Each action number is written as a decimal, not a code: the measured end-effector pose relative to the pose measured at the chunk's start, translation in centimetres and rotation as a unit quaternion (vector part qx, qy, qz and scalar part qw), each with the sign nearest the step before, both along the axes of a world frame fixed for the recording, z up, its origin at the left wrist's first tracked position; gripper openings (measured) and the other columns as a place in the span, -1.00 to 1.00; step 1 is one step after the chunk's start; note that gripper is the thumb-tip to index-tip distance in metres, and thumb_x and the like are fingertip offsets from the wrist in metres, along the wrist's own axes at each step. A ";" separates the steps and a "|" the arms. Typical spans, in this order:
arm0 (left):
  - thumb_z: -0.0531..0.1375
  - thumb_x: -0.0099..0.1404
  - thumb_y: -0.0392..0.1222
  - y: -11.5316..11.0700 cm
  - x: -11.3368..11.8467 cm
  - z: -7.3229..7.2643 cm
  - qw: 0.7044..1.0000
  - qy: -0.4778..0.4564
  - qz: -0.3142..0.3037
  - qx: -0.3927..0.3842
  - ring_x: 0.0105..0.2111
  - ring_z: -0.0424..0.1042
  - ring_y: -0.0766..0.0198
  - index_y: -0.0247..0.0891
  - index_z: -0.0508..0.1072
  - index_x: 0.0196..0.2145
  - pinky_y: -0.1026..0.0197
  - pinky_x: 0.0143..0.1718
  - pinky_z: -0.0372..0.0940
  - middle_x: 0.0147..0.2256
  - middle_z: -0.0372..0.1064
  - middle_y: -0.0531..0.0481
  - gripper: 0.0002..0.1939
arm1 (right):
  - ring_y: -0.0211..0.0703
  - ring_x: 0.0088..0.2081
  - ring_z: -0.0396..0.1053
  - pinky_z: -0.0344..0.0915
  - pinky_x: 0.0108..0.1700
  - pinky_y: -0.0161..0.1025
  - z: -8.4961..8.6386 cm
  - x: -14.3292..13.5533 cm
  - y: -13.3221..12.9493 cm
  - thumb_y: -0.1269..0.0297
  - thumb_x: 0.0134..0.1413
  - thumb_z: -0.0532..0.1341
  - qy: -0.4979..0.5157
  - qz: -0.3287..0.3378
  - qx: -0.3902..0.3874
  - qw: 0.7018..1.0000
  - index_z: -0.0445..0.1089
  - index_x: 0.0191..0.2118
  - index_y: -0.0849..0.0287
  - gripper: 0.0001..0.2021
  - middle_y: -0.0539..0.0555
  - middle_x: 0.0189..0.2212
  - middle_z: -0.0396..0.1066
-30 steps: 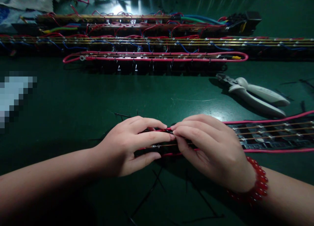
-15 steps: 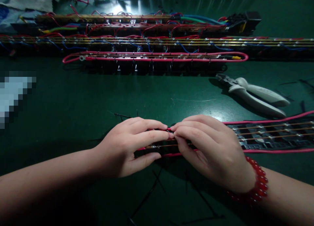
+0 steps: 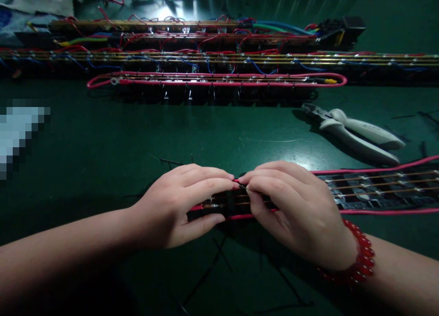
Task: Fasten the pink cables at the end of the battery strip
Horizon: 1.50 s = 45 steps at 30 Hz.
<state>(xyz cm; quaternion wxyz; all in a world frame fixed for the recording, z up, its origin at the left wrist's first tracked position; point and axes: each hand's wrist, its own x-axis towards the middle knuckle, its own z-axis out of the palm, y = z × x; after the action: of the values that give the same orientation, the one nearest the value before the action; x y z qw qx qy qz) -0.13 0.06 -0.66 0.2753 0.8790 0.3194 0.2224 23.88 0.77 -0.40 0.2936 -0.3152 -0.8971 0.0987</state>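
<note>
Pinching a red wire (image 3: 377, 211) on the strip (image 3: 377, 190), left hand (image 3: 178, 206) and right hand (image 3: 295, 206) clamped fingertip-to-fingertip; strip seems light, floppy, fragile; support underneath.

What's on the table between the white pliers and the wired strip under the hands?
Nothing in the head view: only bare green mat separates the pliers from the strip that both hands grip.

Pliers (image 3: 353, 131) behind wired strip (image 3: 377, 190)
</note>
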 end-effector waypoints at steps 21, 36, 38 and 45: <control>0.21 0.34 -0.18 0.1 0.0 0.0 1.000 0.012 -0.006 0.001 0.02 0.42 0.14 -0.17 0.30 0.14 0.07 0.00 0.36 0.10 0.37 -0.12 -0.57 | -0.13 -0.21 0.42 0.37 -0.18 -0.14 0.2 -0.1 0.1 0.50 0.16 0.20 -0.003 0.010 0.007 1.000 0.32 -0.16 0.21 -0.85 0.07 -0.23 0.52; 0.20 0.35 -0.21 0.1 0.0 0.1 1.000 0.009 -0.007 0.003 0.03 0.41 0.12 -0.19 0.31 0.13 0.05 0.00 0.37 0.10 0.37 -0.14 -0.59 | -0.12 -0.20 0.41 0.37 -0.18 -0.14 0.1 -0.1 0.1 0.50 0.15 0.21 -0.006 0.011 0.009 1.000 0.31 -0.16 0.22 -0.86 0.07 -0.22 0.51; 0.20 0.35 -0.20 0.1 0.0 0.1 1.000 0.010 -0.005 -0.002 0.03 0.41 0.12 -0.18 0.31 0.13 0.05 0.01 0.36 0.10 0.37 -0.14 -0.60 | -0.12 -0.20 0.41 0.37 -0.18 -0.14 0.2 -0.1 0.1 0.50 0.16 0.21 -0.006 0.012 0.007 1.000 0.31 -0.16 0.21 -0.86 0.08 -0.23 0.51; 0.20 0.34 -0.19 0.1 0.0 0.0 1.000 0.008 -0.004 0.002 0.03 0.42 0.11 -0.18 0.32 0.11 0.04 0.01 0.38 0.09 0.38 -0.15 -0.61 | -0.11 -0.21 0.43 0.37 -0.19 -0.14 0.3 0.0 0.1 0.48 0.16 0.20 -0.006 0.015 0.009 1.000 0.34 -0.18 0.22 -0.88 0.09 -0.23 0.52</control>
<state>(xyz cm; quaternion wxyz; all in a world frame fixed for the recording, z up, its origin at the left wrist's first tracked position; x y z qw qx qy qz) -0.13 0.16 -0.63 0.2720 0.8825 0.3176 0.2153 23.86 0.88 -0.11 0.2894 -0.2996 -0.9043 0.0929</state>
